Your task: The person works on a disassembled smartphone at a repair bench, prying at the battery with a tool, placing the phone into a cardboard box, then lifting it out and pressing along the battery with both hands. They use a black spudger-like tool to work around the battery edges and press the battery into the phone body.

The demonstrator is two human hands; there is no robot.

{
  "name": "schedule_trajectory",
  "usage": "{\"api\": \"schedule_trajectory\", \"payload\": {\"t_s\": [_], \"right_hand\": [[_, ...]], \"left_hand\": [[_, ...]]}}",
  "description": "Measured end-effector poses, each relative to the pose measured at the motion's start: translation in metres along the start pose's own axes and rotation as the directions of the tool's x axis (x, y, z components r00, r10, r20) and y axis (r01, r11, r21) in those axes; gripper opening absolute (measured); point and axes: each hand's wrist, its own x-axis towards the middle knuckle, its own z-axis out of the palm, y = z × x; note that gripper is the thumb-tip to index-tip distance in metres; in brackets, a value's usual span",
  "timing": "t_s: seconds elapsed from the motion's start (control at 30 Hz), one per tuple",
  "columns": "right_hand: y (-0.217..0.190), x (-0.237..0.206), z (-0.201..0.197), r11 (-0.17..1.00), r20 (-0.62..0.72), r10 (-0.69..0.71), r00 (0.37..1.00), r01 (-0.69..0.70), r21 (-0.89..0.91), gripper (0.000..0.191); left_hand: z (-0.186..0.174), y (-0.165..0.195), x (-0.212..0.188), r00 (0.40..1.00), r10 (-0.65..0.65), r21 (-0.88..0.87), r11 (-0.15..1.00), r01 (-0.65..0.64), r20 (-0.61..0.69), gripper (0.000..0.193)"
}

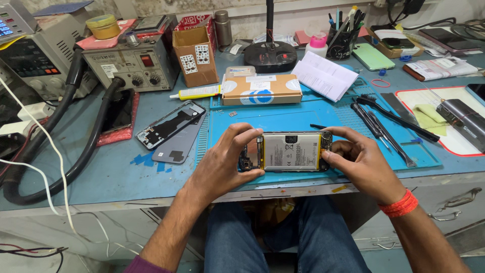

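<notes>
While both hands clamp it at the near edge of the blue work mat [303, 121], opened smartphone [290, 151], battery exposed: left hand [222, 164] pinches one end, right hand [361, 162] the other. Advisable: grip edges only, avoiding battery. Tweezers [384, 132] near right.

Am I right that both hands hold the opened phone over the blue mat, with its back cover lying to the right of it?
Not quite. The head view shows the back cover lying to the left of the opened phone, not the right. The rest stands: the left hand and right hand hold the phone by its ends over the blue mat.
</notes>
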Motion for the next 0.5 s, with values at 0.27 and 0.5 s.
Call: {"api": "schedule_trajectory", "payload": {"t_s": [0.27, 0.5], "right_hand": [[0.0005, 0.0007, 0.001, 1.0, -0.021, 0.011, 1.0, -0.011, -0.023, 0.047], [-0.0011, 0.0005, 0.0018, 0.999, -0.032, -0.006, 0.999, 0.004, -0.054, 0.047]], "left_hand": [[-0.0006, -0.0007, 0.0006, 1.0, 0.014, 0.008, 1.0, -0.014, -0.006, 0.096], [0.0001, -0.0013, 0.001, 1.0, 0.013, 0.013, 1.0, -0.012, -0.009, 0.096]]}}
